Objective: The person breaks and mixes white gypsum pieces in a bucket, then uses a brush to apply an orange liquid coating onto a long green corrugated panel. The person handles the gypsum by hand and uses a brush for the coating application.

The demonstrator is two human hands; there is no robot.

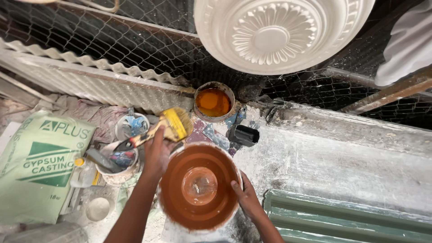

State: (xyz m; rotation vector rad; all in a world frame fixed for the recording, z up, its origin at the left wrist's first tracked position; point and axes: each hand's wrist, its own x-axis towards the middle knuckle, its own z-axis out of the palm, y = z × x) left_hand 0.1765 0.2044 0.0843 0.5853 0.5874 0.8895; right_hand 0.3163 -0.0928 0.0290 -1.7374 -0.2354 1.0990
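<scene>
L to R: gypsum sack (42,164) at 9 o'clock, cups of tools (121,157) next. Your left hand (157,155) is wrapped round the brush (168,127), bristles at 11 of the round mould (199,185). Right hand (246,198) presses mould rim at 4, fingers flat. Risk: mould sits at slab edge w/ slick coating; a hard stroke could skid it. Tin of orange liquid (214,102) at 12 could tip. Mould's near rim blurred; white rosette (279,31) cut off at top.

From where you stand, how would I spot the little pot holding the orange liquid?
Start at the big round brown mould between the two hands. Look straight past its far rim to the foot of the wire mesh fence, where a small round tin sits. Unlike the pale tubs stuffed with tools at left, it holds only glossy orange liquid.
</scene>
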